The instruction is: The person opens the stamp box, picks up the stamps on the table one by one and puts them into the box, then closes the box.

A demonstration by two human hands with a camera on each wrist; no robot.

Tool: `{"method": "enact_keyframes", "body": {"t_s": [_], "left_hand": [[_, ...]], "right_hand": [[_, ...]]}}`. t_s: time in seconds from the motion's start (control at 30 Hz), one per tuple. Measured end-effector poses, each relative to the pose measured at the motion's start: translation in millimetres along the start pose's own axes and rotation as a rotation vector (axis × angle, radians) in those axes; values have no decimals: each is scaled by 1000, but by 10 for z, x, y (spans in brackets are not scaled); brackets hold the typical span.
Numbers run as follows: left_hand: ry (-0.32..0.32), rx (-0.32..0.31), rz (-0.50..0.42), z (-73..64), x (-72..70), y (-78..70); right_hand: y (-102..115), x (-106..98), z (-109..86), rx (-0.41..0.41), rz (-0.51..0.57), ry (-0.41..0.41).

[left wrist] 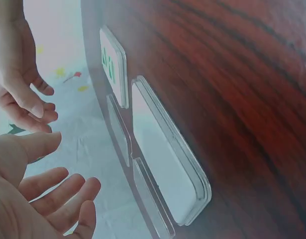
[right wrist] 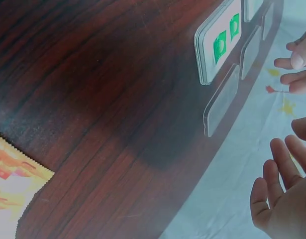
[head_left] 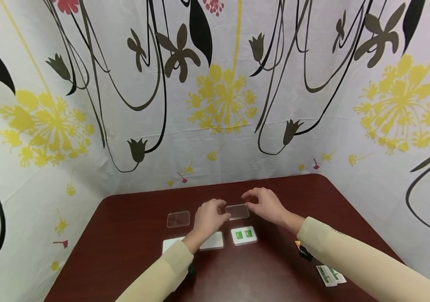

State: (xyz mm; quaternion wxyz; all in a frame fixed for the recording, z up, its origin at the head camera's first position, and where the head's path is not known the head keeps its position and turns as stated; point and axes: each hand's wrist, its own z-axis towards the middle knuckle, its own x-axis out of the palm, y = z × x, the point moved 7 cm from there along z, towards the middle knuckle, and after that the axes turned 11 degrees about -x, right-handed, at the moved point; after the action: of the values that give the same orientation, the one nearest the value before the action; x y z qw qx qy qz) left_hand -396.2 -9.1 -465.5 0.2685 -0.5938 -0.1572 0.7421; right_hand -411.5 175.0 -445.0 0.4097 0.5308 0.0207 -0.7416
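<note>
Over the far part of the table, my left hand (head_left: 209,218) and right hand (head_left: 266,205) hover with fingers loosely bent and nothing in them. Below and between them lies a clear plastic lid (head_left: 237,212). Another clear lid (head_left: 178,219) lies to the left, and a third lid (right wrist: 251,52) shows in the right wrist view. Nearer stands a shallow white box (head_left: 244,235) with two green square packets in it. Left of that are a white box (head_left: 212,241) and a further white box (head_left: 169,243), partly hidden by my left arm.
White-and-green packets (head_left: 328,275) lie at the right, under my right forearm. An orange packet (right wrist: 18,184) with a zigzag edge lies near them, beside a black item (head_left: 305,253). Something dark (head_left: 191,269) sits by my left sleeve. A patterned curtain (head_left: 218,159) stands behind the table.
</note>
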Motion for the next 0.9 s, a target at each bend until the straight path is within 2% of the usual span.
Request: {"method": "enact_keyframes", "body": {"t_s": [0.1,0.33,0.5,0.63,0.77,0.9], "left_hand": [[29,-3,10,-18,77,2],[149,61,26,-187,264,-95],[171,81,70,-272,296,-94],[192,91,85,-327,317,-68],[197,138,105,-372,312,-71],[189,173,162,-413,261,-48]], "right_hand": [[-19,-8,-55,-13,-22,19],[-28,-200,-351,-32,-56,97],[-72,-376,-573,-49,-63,110],[-168,-454,-768,-28,-63,130],[-238,-513,-955,-8,-55,166],[-271,-546,-1128,3,-70,217]]}}
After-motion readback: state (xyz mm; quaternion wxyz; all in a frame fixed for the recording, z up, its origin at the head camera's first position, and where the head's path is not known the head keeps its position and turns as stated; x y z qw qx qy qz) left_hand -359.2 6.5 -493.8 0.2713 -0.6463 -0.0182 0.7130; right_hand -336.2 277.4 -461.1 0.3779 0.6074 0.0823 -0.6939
